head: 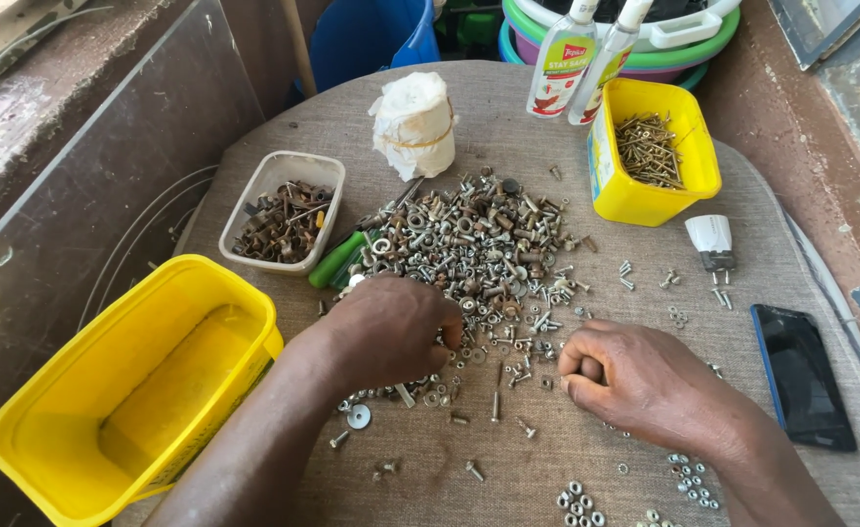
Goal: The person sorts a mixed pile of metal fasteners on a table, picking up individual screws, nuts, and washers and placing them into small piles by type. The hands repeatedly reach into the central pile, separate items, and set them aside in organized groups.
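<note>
A big heap of mixed bolts, nuts and washers (pixel 474 244) lies in the middle of a round cloth-covered table (pixel 508 127). My left hand (pixel 386 327) rests palm down on the near edge of the heap, fingers curled among the pieces; whether it pinches one is hidden. My right hand (pixel 645 376) lies to the right on the cloth, its fingers curled into a loose fist; what is inside it cannot be seen. Loose screws and washers (pixel 469 420) are scattered between the hands. Small groups of nuts (pixel 694 478) lie by my right wrist.
A large empty yellow tub (pixel 79 410) stands at the left. A clear tray of rusty parts (pixel 284 210), a green-handled tool (pixel 337 259), a taped white bundle (pixel 413 125), a yellow box of screws (pixel 655 151), two spray bottles (pixel 581 59), a white plug (pixel 711 239) and a black phone (pixel 803 376) lie around.
</note>
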